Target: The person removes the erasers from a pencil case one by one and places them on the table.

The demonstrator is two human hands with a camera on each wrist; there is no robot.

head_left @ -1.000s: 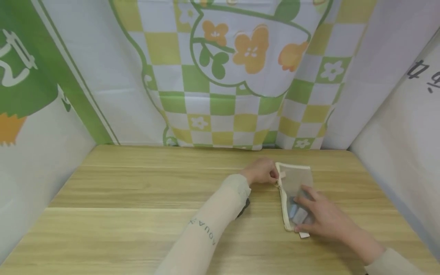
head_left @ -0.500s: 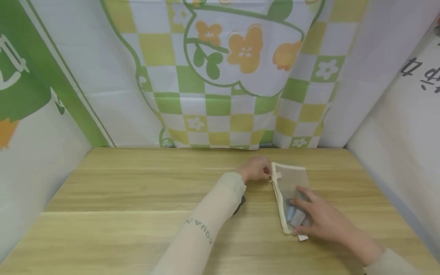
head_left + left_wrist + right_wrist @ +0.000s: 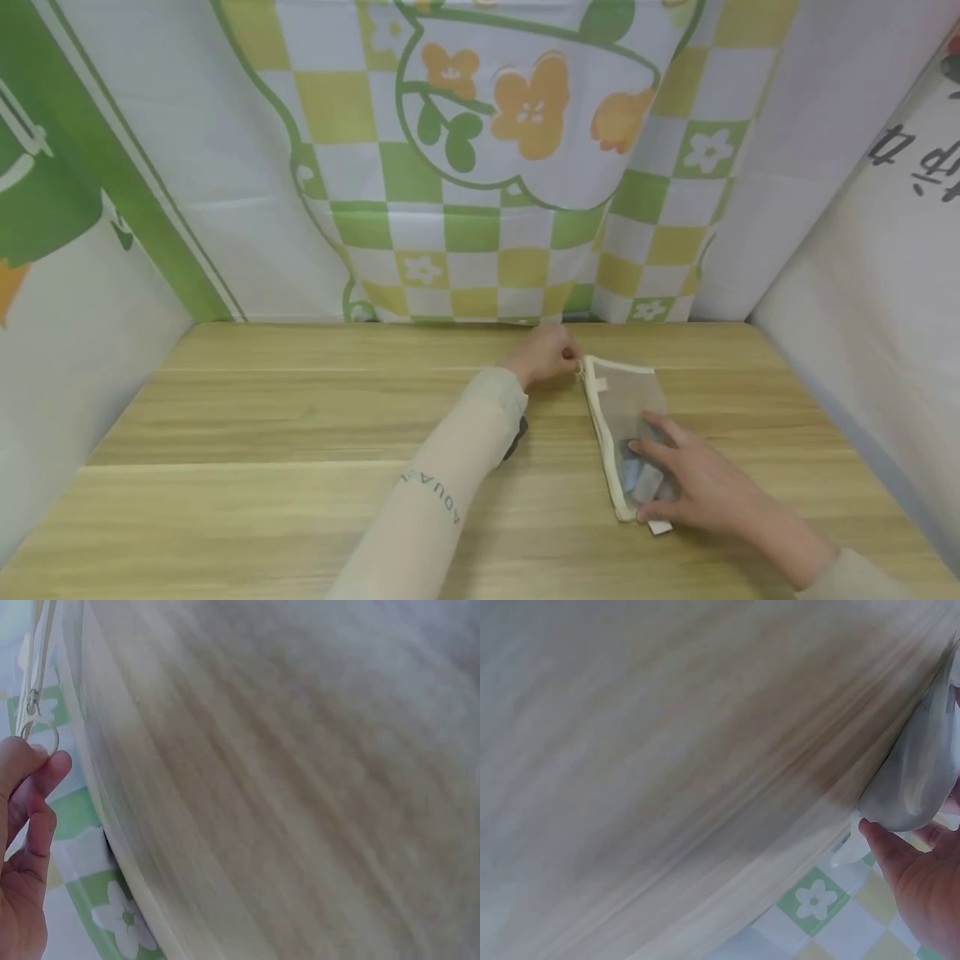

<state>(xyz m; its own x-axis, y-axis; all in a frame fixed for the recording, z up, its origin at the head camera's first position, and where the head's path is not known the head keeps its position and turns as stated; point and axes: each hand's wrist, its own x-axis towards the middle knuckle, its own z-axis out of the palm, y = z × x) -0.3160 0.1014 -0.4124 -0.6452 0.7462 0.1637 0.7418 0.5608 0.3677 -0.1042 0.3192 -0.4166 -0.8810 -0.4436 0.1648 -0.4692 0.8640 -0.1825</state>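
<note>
A see-through mesh zipper pouch [image 3: 621, 392] with cream trim lies on the wooden table in the head view, its zipper edge on the left. My left hand [image 3: 543, 354] is at the pouch's far left corner, thumb and finger pinching the ring of the zipper pull [image 3: 52, 739], clear in the left wrist view. My right hand [image 3: 705, 483] grips the near end of the pouch from the right, thumb at its near edge and fingers spread across the mesh. Blue and grey block-like items [image 3: 647, 482] show through the mesh, partly covered by those fingers. A white tag [image 3: 660, 527] sticks out below the thumb.
The wooden table [image 3: 262, 417] reaches back to a hanging cloth [image 3: 472, 225] with green and yellow checks and flowers. White printed panels stand at both sides, the right one [image 3: 862, 275] bearing dark lettering.
My left hand has drawn the zipper pull along the edge to the pouch's far left corner. My right hand keeps its grip on the near end.
</note>
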